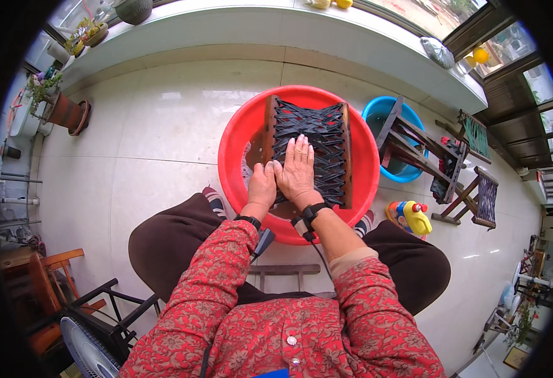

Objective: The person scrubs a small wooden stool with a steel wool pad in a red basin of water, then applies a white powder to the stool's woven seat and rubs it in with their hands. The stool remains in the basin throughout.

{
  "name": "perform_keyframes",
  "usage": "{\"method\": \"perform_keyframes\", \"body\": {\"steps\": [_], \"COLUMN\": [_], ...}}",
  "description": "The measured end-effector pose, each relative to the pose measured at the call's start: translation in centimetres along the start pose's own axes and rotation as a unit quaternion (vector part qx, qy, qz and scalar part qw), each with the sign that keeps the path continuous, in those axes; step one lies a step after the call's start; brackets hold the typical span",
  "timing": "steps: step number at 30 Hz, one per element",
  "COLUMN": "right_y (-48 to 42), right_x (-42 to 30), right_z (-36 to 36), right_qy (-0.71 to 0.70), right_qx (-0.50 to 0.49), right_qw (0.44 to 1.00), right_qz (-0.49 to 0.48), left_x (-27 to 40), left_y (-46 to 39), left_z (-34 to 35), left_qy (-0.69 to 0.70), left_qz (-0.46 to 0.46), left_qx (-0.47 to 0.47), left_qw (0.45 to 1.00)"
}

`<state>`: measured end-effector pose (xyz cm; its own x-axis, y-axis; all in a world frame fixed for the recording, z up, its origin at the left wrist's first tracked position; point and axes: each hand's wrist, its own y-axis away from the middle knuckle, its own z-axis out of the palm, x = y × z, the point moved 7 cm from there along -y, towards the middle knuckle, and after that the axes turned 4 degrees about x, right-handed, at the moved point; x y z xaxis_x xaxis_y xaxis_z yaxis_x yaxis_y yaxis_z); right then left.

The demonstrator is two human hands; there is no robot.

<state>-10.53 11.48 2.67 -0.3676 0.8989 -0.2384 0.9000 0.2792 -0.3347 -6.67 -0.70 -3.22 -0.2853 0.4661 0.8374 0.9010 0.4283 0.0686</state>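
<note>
A wooden folding stool (pixel 346 156) with a seat of woven black cord (pixel 309 118) lies in a red plastic basin (pixel 227 165) that holds brownish, sudsy water. My right hand (pixel 298 167) rests flat on the cords, fingers stretched together towards the far side. Beside it, my left hand (pixel 262 186) is at the near left part of the stool's side rail, its fingers curled and partly hidden, with the thumb near my right thumb. Whether the left fingers grip the rail cannot be made out.
At the right, a blue basin (pixel 368 111) of water has a wooden frame (pixel 413 137) across it. Close by are a yellow detergent jug (pixel 416 219) and stools with green (pixel 476 137) and dark woven seats (pixel 487 197). A potted plant (pixel 66 113) stands left; a fan (pixel 87 349) is lower left.
</note>
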Motion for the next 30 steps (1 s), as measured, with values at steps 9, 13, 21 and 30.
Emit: {"method": "perform_keyframes", "body": {"steps": [9, 13, 21, 30], "right_y": [5.5, 1.7, -5.4, 0.1], "right_x": [5.4, 9.7, 5.0, 6.6], "right_z": [-5.0, -5.0, 2.9, -5.0], "right_qy": [0.052, -0.224, 0.084, 0.040], "right_qx": [-0.237, -0.331, -0.024, -0.161], "right_qw": [0.957, 0.912, 0.993, 0.973], "right_qz": [-0.159, 0.091, 0.084, -0.163], "left_x": [-0.2, 0.2, 0.4, 0.6], "left_y": [0.4, 0.4, 0.9, 0.7], "left_z": [0.0, -0.4, -0.4, -0.5], "left_qy": [-0.010, -0.036, -0.050, -0.031], "left_qz": [-0.030, -0.015, 0.005, -0.027], "left_qx": [-0.010, 0.004, 0.017, 0.002], "left_qw": [0.999, 0.999, 0.999, 0.999]}}
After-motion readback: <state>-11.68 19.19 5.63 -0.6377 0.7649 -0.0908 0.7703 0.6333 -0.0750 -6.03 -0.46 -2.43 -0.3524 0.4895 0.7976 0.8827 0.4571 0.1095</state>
